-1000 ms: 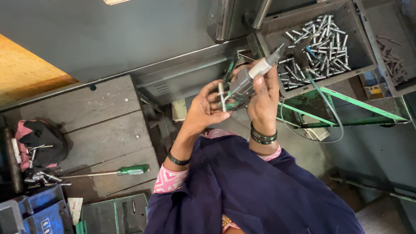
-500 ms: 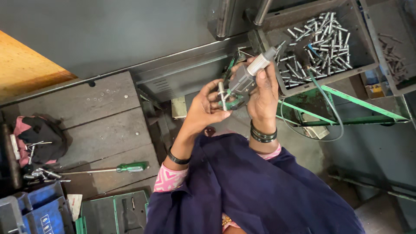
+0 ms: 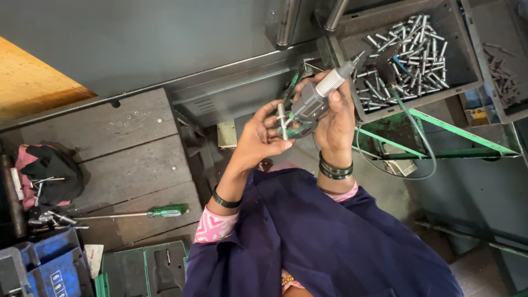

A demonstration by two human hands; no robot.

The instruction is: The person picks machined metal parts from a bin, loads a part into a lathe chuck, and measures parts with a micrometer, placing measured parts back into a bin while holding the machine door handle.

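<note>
We judge the step as measuring a part: our right hand [image 3: 336, 118] is wrapped around a grey micrometer [image 3: 322, 93], while our left hand [image 3: 263, 135] pinches a small metal pin [image 3: 282, 118] at its frame, just below the dark tray [image 3: 465, 82]; next likely calls for steady alignment; the tray holds many silver pins [image 3: 410, 55], and another tray [image 3: 509, 104] right of it holds a few darker pieces

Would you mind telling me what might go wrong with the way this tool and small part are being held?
The left hand pinches a small metal pin right beside the handheld power tool gripped by the right hand; a slip could catch the fingers. The thin green hose loops near the green frame and might snag. A dropped pin could fall among the clutter below.
</note>
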